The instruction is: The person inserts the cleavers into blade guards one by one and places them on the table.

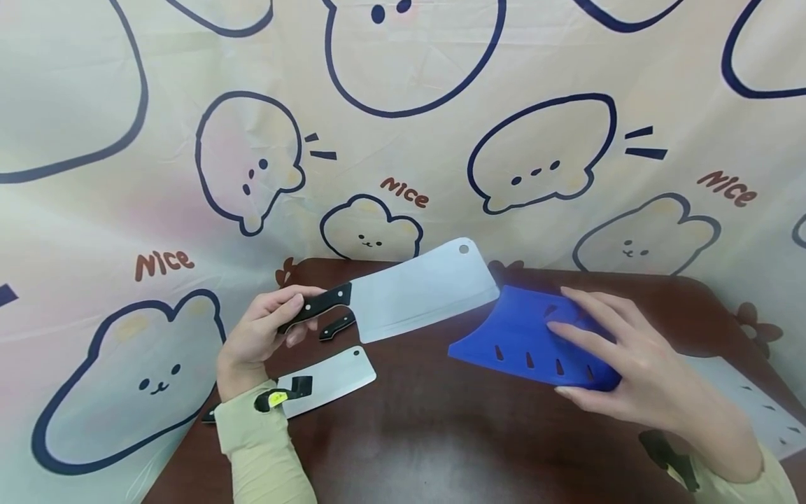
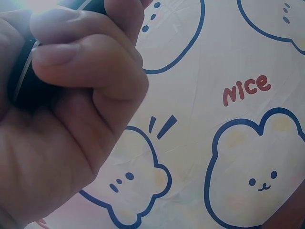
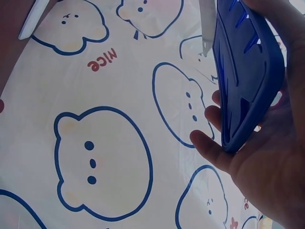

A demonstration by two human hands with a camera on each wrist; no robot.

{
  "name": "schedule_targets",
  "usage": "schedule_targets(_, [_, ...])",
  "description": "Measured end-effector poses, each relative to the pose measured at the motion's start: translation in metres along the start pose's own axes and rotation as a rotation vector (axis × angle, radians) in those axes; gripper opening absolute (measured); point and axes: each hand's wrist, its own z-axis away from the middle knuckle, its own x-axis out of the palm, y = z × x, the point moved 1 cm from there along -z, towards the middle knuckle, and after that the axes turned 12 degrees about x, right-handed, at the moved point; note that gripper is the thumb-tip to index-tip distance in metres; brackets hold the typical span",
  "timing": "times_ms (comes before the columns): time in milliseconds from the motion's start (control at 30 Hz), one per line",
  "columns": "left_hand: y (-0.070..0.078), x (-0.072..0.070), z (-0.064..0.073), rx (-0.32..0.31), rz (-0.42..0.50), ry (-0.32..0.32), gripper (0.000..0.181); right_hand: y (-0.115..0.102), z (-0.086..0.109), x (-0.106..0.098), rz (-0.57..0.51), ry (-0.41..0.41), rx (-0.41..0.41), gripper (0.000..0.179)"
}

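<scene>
My left hand grips the black handle of a large cleaver, its broad blade raised over the table and pointing right. In the left wrist view, curled fingers wrap that handle. My right hand holds a blue slotted blade cover between thumb and fingers. In the right wrist view the cover stands nearly edge-on. The blade's far end meets the cover's left edge in the head view; I cannot tell whether they touch.
A smaller cleaver lies on the dark brown table, partly behind the left wrist. Another black knife handle shows beneath the large blade. A white slotted cover lies at the right. A cartoon-printed cloth hangs behind.
</scene>
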Motion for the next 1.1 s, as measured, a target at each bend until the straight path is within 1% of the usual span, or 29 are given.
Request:
schedule_targets(100, [0.0000,-0.0001,-0.0001,-0.038,-0.012,0.005,0.039,0.0010,-0.0002,0.0014,-0.001,0.002,-0.006,0.076])
schedule_targets(267, [0.0010,-0.0006,0.0006,-0.115,-0.020,0.015,0.036,0.0018,-0.0012,0.0016,0.000,-0.010,0.002,0.081])
schedule_targets(300, [0.0010,-0.0005,0.0005,-0.118,-0.018,0.010,0.036,0.0019,-0.0012,0.0015,0.000,-0.018,0.008,0.082])
schedule_targets(367, [0.0012,0.0001,-0.0004,-0.113,-0.010,0.000,0.036,0.0019,-0.0010,0.0015,0.000,-0.029,0.016,0.082])
schedule_targets(500, [0.0004,0.0011,-0.0022,-0.052,0.016,-0.028,0.040,0.0021,0.0000,0.0011,0.006,-0.036,0.026,0.081])
schedule_targets(600, [-0.0003,0.0008,-0.0016,-0.027,0.023,-0.007,0.041,0.0022,0.0006,0.0002,0.007,-0.033,0.031,0.081])
schedule_targets(700, [-0.0007,-0.0003,-0.0001,-0.026,0.006,0.026,0.041,0.0017,0.0006,-0.0008,0.005,-0.032,0.031,0.083])
schedule_targets(800, [-0.0016,-0.0009,0.0002,-0.037,-0.002,0.038,0.040,0.0005,0.0006,-0.0015,0.005,-0.037,0.028,0.082])
schedule_targets(933, [-0.0042,-0.0013,0.0001,-0.063,-0.013,0.037,0.039,-0.0009,0.0008,-0.0020,0.004,-0.044,0.034,0.082])
schedule_targets(1100, [-0.0043,-0.0015,-0.0003,-0.069,-0.014,0.032,0.038,-0.0015,0.0005,-0.0009,-0.004,-0.042,0.034,0.082])
